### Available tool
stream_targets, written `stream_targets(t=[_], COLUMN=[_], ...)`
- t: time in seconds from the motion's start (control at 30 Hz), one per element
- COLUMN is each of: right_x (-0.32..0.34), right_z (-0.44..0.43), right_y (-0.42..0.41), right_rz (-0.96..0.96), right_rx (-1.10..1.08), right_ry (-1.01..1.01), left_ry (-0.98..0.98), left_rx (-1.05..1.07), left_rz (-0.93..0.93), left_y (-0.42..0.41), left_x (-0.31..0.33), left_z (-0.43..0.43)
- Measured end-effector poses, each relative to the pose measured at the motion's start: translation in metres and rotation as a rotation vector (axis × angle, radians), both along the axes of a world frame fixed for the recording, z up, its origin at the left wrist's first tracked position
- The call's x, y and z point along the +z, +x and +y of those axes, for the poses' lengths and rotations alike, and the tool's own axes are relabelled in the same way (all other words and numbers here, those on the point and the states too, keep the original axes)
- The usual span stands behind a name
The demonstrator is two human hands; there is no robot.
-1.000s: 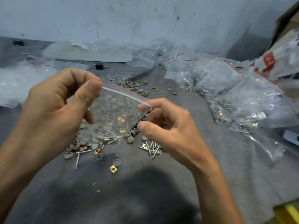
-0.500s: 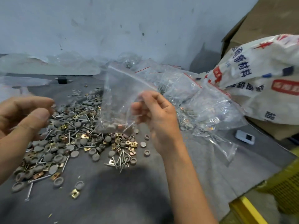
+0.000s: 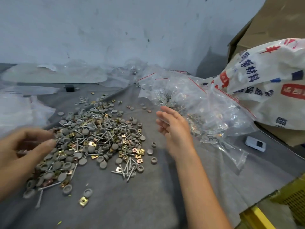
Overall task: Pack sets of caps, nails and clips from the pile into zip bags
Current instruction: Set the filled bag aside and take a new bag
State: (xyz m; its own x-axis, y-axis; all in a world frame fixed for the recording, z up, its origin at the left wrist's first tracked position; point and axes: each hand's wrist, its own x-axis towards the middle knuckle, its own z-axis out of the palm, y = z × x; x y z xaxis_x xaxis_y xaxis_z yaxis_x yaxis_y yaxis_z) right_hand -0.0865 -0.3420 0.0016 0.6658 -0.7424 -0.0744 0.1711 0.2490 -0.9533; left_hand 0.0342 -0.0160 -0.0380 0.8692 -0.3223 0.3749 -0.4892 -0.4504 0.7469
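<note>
**Hand pose.** The left hand lies low at the near left edge of the table, a surface covered in grey felt. Its fingers curl over the left margin of the pile of grey round plastic caps, silver nails and brass-coloured square clips, and its thumb points into the pile. The hand is blurred, so whether its grip has hold of a part cannot be told. The right hand is raised above the table to the right of the pile. Its palm faces left, its fingers are straight and spread, and its grip is fully released, holding nothing.

**Edges and free room.**
- Bare felt runs along the near edge, between the two forearms.
- A narrow bare strip separates the pile from the heap of filled clear zip bags with red seal lines, just beyond the right hand.
- A yellow plastic crate stands off the near right corner.
- A small white device lies near the right edge, beside the zip bags.
- A white printed woven sack overhangs the far right edge.
- Empty clear plastic sheets cover the far left edge, against the pale wall.
</note>
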Motion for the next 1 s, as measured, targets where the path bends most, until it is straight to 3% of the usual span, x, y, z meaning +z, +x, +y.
stream_targets(t=[0.03,0.13,0.2,0.27,0.47,0.6,0.83,1.0], right_x=[-0.001,-0.01,-0.016,-0.02,-0.024,-0.027,-0.027,-0.023], right_z=[0.007,0.032,0.047,0.06,0.072,0.071,0.077,0.08], right_y=[0.0,0.001,0.002,0.002,0.005,0.005,0.008,0.008], right_rz=[0.042,0.145,0.209,0.231,0.226,0.231,0.241,0.237], right_rx=[0.057,0.206,0.278,0.349,0.442,0.451,0.486,0.497], right_ry=[-0.096,-0.496,-0.821,-0.972,-1.098,-1.104,-1.1,-1.097], left_ry=[-0.059,0.046,0.021,0.027,0.401,0.609,0.561,0.382], left_rx=[0.045,0.201,0.23,0.26,0.474,0.441,0.469,0.481], left_rz=[0.017,-0.084,-0.041,0.027,0.097,0.213,0.001,-0.134], left_y=[0.003,0.001,0.005,0.014,0.083,0.109,0.114,0.103], left_x=[0.004,0.024,0.024,0.019,0.009,-0.002,-0.002,0.017], left_z=[0.002,0.005,0.008,0.008,0.028,0.035,0.045,0.044])
